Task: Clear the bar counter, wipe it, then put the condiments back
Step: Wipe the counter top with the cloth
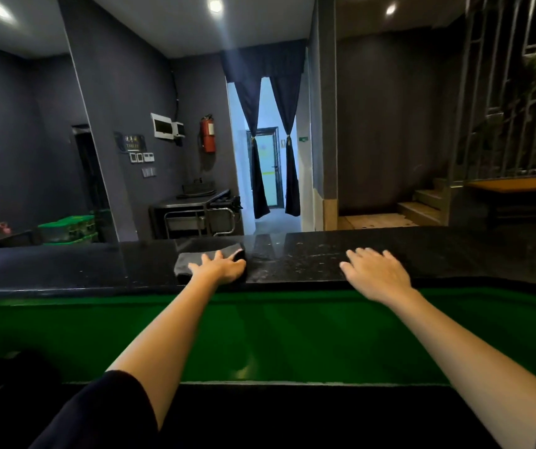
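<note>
Here left hand (219, 270) presses one cloth (185, 265), right hand (377, 277) one counter (65, 270).

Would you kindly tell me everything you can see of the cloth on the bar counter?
The cloth is dark grey, soft-looking fabric, folded into a rough flat rectangle. It lies on the glossy black counter, near its front edge. The left hand presses on it with fingers spread, covering its right part, while its left and far parts show. Nothing else touches it.
</note>
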